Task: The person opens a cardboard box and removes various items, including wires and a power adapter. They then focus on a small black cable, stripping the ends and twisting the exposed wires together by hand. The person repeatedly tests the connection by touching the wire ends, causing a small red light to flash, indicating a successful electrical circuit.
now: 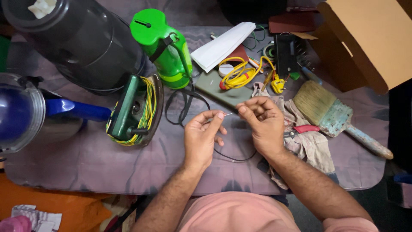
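Here, both hands hover low over the desk (107,167), forearms angled inward. The left hand (201,135) and right hand (262,120) each pinch a thin wire (227,114) between thumb and forefinger.

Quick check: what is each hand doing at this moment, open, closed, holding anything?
Left hand: closed, pinching the bared end of a thin black wire.
Right hand: fingers curled, pinching at the same wire tip from the other side.
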